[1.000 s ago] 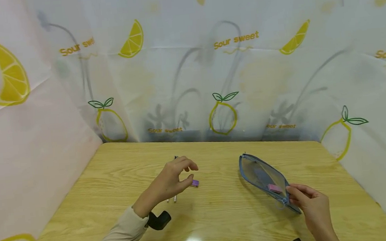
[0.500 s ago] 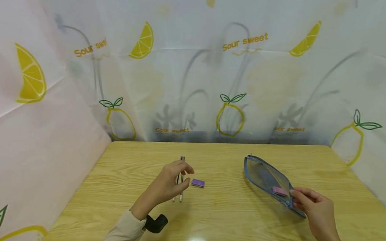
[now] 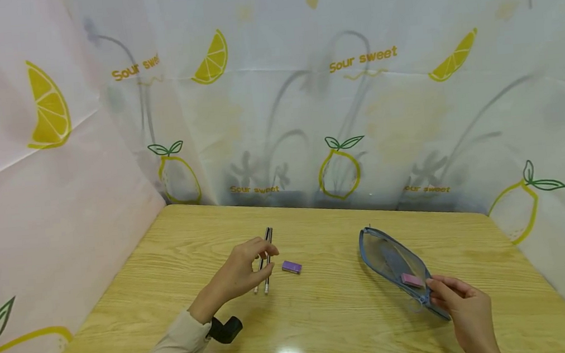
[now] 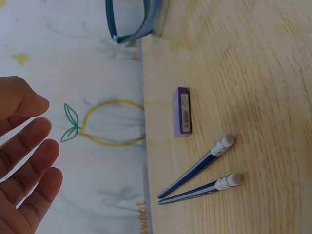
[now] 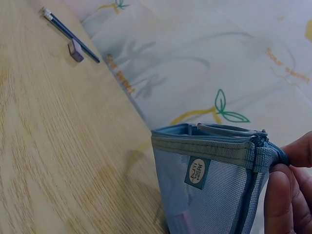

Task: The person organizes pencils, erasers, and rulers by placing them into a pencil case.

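Observation:
My left hand (image 3: 242,269) hovers with fingers loosely bent over two dark striped pencils (image 3: 268,245), holding nothing. White eraser tips cap the pencils, which lie side by side in the left wrist view. A small purple eraser (image 3: 292,267) lies just right of them; its label faces up in the left wrist view (image 4: 183,112). My right hand (image 3: 467,306) pinches the near end of a blue mesh zip pouch (image 3: 390,259) by its corner tab, seen closely in the right wrist view. The pouch gapes at its zip, and a pink eraser (image 3: 412,280) shows inside.
The wooden table (image 3: 335,317) meets a pale curtain (image 3: 277,115) with lemon prints at its back and sides. Dark wrist-camera mounts sit at both wrists, the left one (image 3: 227,330) below the hand.
My left hand has drawn back slightly to the left, uncovering the purple eraser and more of the pencils. My right hand keeps its pinch on the pouch. The head view has shifted a little.

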Available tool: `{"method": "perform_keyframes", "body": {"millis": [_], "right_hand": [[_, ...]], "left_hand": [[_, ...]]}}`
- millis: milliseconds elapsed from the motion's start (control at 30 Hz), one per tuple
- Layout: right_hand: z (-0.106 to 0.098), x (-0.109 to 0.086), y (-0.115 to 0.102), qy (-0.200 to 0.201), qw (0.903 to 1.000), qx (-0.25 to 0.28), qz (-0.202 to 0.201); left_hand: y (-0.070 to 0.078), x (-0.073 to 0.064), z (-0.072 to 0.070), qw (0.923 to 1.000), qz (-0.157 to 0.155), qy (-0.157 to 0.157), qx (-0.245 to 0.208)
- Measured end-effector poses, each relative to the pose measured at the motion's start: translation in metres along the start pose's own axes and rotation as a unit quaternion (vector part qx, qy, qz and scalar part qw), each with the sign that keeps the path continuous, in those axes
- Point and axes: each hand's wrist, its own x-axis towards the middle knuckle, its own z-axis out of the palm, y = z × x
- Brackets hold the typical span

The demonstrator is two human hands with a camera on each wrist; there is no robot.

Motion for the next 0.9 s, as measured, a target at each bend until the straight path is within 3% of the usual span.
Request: {"method": "perform_keyframes", "body": {"millis": [433, 700, 900], "right_hand": [[-0.002, -0.001, -0.003, -0.020, 0.9995, 0.021, -0.012], [-0.005, -0.001, -0.005, -0.020, 0.9995, 0.024, -0.003], [-0.004, -0.001, -0.004, -0.024, 0.9996, 0.012, -0.009]], "left_hand": [[-0.011, -0.001, 0.014, 0.9984, -0.051, 0.023, -0.007], [-0.022, 0.003, 0.030, 0.9948, -0.088, 0.011, -0.050], [-0.025, 0.001, 0.033, 0.9896, -0.122, 0.016, -0.075]]}}
